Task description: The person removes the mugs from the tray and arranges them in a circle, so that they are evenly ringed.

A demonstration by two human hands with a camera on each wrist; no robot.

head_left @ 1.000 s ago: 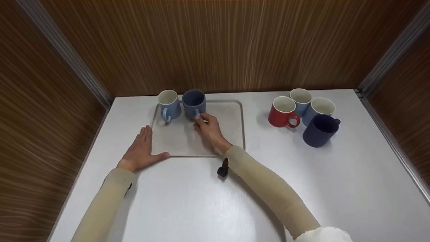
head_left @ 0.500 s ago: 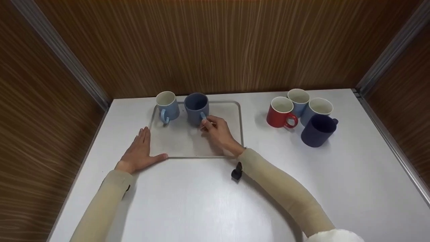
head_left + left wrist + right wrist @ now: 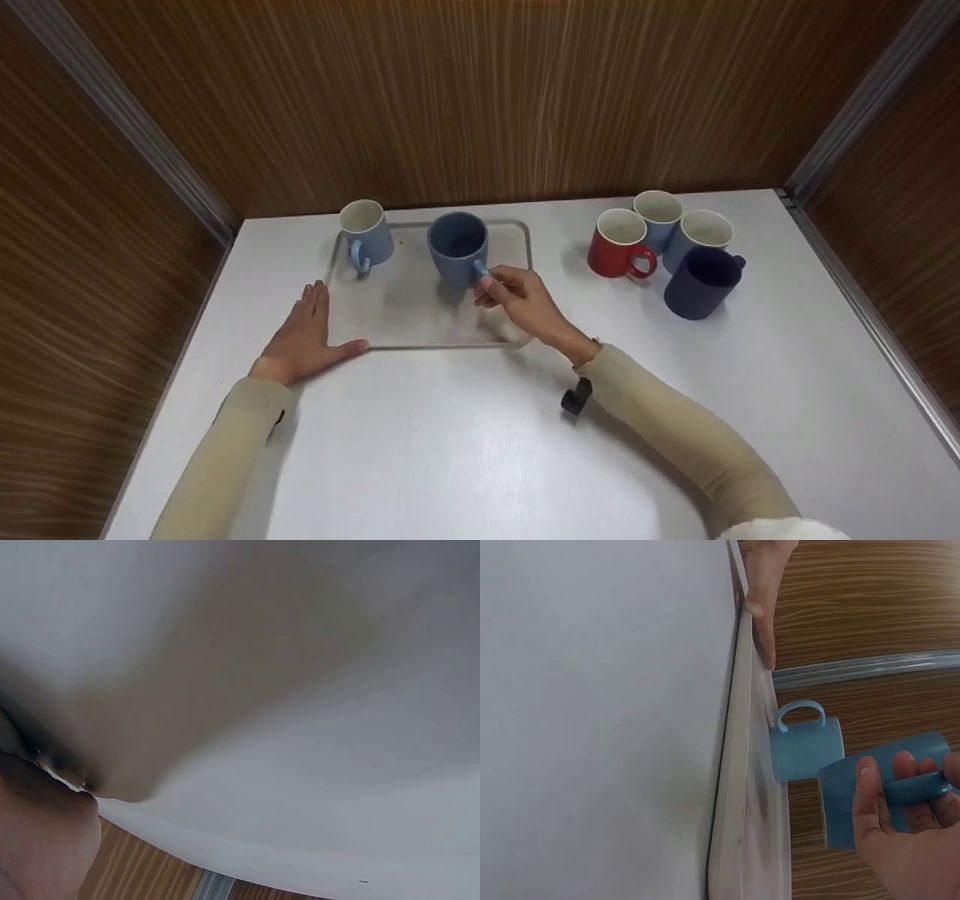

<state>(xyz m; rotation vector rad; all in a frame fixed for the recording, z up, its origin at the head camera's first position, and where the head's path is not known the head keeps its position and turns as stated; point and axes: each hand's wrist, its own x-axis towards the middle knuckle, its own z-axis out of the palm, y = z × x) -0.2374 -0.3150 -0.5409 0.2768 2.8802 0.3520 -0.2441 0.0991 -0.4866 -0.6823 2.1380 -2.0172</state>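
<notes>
My right hand (image 3: 525,304) grips a blue mug (image 3: 452,262) by its handle. In the right wrist view this mug (image 3: 847,802) is clear of the tray's surface, the fingers curled at the handle. Beneath it lies a shallow beige tray (image 3: 390,322). A light blue mug (image 3: 373,244) stands upright on the tray's back left part, its handle towards me. My left hand (image 3: 300,341) rests at the tray's front left corner, fingers straight along the left edge and thumb spread along the front edge. Little of that hand shows in the left wrist view.
At the right of the white table (image 3: 450,442) several mugs stand close together: a red mug (image 3: 611,251), a light blue mug (image 3: 660,225), another blue mug (image 3: 679,244) and a dark purple mug (image 3: 697,289). Wood-grain panels (image 3: 480,105) enclose the back and sides.
My right hand has moved right and a little towards me with the blue mug, away from the light blue mug, lifting it off the tray. The left hand has stayed in place.
</notes>
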